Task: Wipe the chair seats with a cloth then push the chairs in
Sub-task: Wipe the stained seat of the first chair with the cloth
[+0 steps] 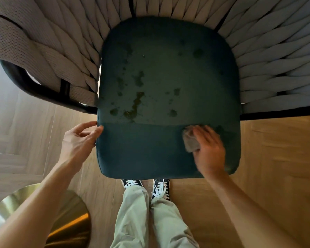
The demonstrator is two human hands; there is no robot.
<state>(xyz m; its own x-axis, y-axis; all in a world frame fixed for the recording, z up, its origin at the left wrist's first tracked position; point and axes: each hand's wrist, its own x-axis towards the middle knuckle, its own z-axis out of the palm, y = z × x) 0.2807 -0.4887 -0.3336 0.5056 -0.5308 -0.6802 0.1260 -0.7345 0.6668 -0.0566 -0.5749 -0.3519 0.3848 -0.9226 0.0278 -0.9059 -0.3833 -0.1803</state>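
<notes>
**Desk:** What does the head view show?

**Photographer:** A person stands over a chair, wiping its teal seat cushion (168,86) with a grey cloth (191,139). The right hand (210,149), lower right of centre, presses the bunched cloth against the cushion's front band, fingers curled over it (motion blur softens the fingers, so the exact hold is hard to read). The left hand (81,138), at the cushion's front left corner, has its fingers loosely parted, tips touching the edge as if to steady it.

**Desk:** How far along is the job?

**Photographer:** Early, by the look of it. Dark blotches (135,104) are scattered over the centre and upper part of the cushion; the band along the front, where the cloth sits, looks evenly coloured, which suggests only that strip has been wiped. The stained middle and back remain.

**Desk:** And pushing the chairs in?

**Photographer:** Not yet done for this one: the person's shoes (147,185) are just under the seat's front edge, on the wooden floor (276,158). A round brass base (43,212) shows at lower left; no other chairs are in frame.
</notes>
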